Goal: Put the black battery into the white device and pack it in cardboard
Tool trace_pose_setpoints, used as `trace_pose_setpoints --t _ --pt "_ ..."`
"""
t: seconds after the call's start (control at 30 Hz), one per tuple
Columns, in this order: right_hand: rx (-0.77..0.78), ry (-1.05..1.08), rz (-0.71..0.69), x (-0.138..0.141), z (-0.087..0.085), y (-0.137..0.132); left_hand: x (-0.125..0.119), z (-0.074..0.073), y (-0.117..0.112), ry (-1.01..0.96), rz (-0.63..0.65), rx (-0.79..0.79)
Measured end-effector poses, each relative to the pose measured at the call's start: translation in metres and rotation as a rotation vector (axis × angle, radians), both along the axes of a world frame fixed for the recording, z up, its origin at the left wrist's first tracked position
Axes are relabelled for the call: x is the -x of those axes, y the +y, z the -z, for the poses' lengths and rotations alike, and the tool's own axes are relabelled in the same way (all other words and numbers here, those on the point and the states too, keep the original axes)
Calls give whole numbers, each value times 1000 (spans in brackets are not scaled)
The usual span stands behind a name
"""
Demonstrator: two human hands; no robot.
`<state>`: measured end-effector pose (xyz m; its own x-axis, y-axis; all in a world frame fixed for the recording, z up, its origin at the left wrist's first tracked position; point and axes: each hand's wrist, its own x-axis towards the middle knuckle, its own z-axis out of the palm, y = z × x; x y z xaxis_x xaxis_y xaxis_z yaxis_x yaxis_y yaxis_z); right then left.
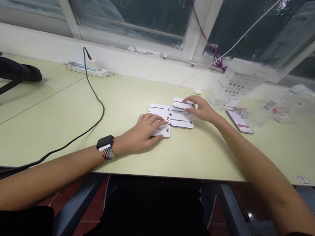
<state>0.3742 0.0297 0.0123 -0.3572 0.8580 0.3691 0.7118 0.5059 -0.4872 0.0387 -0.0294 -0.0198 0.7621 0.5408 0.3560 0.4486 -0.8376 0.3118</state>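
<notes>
Several flat white cards (179, 119) with black lines and a small logo lie side by side in the middle of the pale green table (65, 118). My left hand (142, 133), with a black watch on a coloured band at the wrist, rests flat with fingers spread on the nearest card (165, 131). My right hand (201, 109) lies with its fingers stretched over the far card (179, 103), touching it. Neither hand lifts anything.
A phone (239, 121) lies right of the cards, beside a stack of white boxes (229, 92) and clear plastic packets (288, 105). A black cable (94, 92) runs from a power strip (88, 69) across the left. A dark object (12, 71) sits far left.
</notes>
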Motion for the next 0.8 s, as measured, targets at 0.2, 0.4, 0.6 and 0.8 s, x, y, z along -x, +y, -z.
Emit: trace_pose_setpoints --t 0.2,0.4,0.6,0.8 --pt "207 -43 85 8 28 47 2 2 1 23 4 -21" --pt "207 -61 123 11 34 45 0 0 1 35 -2 -11" --pt "108 -103 222 29 41 17 0 1 2 39 -17 -22" --pt "230 -261 226 49 52 -1 0 4 8 109 -96 20"
